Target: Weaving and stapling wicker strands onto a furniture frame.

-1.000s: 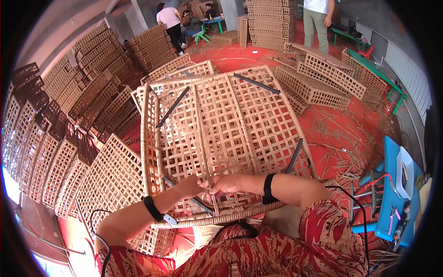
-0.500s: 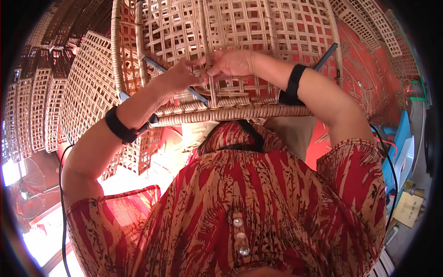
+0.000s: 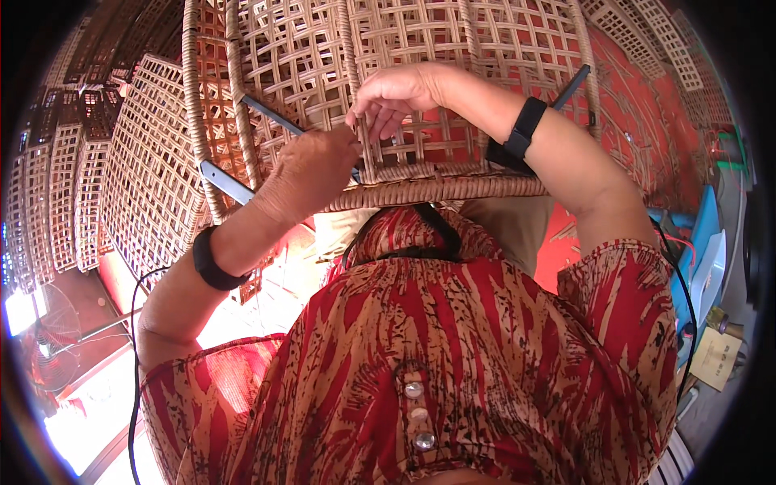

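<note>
- Our left hand (image 3: 318,168) curls at the woven basket (image 3: 436,190); we cannot tell whether it grips.
- Our right hand (image 3: 396,90) bends its fingers alongside, grip unclear.

Hands: left hand (image 3: 317,166), palm and most fingertips hidden; right hand (image 3: 402,87), thumb partly masked; anything pinched between them is too small to tell. Woven frame (image 3: 412,34): far end cut off by the upper edge. Dark bar (image 3: 271,113): lower stretch passes out of sight behind the left hand. Grey bar (image 3: 226,182): one end is covered by the left forearm. Fan (image 3: 50,343): blurred. Cream card (image 3: 716,357): markings illegible. Blue surface (image 3: 710,210): mostly lost beyond the dark rim. Patterned garment (image 3: 388,323): cropped below.
</note>
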A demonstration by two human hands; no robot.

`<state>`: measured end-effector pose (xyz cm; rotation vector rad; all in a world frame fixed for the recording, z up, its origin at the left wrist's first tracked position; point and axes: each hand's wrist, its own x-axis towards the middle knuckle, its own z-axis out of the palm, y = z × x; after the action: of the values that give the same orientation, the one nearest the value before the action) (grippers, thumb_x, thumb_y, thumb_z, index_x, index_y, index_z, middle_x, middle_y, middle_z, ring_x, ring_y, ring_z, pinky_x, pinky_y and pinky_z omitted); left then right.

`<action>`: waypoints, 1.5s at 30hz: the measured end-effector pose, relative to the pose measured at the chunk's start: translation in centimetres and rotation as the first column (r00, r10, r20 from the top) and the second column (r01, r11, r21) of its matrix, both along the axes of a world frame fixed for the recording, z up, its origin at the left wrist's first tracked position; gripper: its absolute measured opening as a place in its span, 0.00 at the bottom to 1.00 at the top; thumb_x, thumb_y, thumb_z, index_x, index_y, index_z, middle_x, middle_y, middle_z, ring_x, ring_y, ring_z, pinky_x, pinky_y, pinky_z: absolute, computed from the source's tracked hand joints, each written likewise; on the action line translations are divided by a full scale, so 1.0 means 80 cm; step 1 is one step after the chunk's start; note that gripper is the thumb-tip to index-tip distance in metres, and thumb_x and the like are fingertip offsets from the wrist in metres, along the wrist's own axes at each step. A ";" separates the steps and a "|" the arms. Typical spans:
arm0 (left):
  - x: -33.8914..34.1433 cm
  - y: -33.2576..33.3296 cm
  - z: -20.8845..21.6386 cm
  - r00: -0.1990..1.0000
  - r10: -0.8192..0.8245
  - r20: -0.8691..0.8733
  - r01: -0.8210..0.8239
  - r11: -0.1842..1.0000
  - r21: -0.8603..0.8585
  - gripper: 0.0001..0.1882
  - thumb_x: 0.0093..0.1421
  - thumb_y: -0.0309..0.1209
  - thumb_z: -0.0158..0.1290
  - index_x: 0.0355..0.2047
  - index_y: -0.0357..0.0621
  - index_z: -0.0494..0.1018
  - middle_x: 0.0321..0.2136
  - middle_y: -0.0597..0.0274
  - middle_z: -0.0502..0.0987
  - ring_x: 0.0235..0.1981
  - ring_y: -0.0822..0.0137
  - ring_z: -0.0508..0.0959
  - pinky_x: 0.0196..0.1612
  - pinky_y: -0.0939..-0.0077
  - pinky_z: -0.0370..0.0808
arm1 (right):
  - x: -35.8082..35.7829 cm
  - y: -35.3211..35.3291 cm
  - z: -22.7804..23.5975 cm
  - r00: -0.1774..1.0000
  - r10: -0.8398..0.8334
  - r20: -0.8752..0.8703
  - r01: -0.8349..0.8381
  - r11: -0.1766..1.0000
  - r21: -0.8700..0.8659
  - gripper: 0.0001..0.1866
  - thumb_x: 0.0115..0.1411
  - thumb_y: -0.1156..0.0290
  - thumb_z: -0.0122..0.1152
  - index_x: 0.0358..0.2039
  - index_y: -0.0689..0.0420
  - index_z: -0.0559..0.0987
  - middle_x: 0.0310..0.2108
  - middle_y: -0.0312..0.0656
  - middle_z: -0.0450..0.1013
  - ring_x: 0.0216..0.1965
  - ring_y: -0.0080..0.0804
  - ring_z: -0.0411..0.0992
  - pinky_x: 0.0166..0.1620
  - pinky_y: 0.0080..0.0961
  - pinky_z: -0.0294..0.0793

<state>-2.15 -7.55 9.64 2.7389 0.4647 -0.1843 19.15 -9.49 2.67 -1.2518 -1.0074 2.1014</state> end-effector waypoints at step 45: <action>0.041 0.075 -0.037 0.817 0.317 -0.482 -0.573 0.351 -0.740 0.12 0.53 0.29 0.59 0.36 0.38 0.71 0.34 0.57 0.76 0.36 0.68 0.76 0.45 0.73 0.74 | -0.044 -0.024 -0.012 0.950 -0.069 0.305 -0.075 0.896 0.437 0.16 0.38 0.81 0.59 0.32 0.59 0.73 0.27 0.35 0.72 0.30 0.20 0.70 0.29 0.20 0.67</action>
<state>1.16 -1.58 6.68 1.4779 0.8928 -0.4834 15.61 -11.44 1.69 -1.3559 -1.5271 1.5645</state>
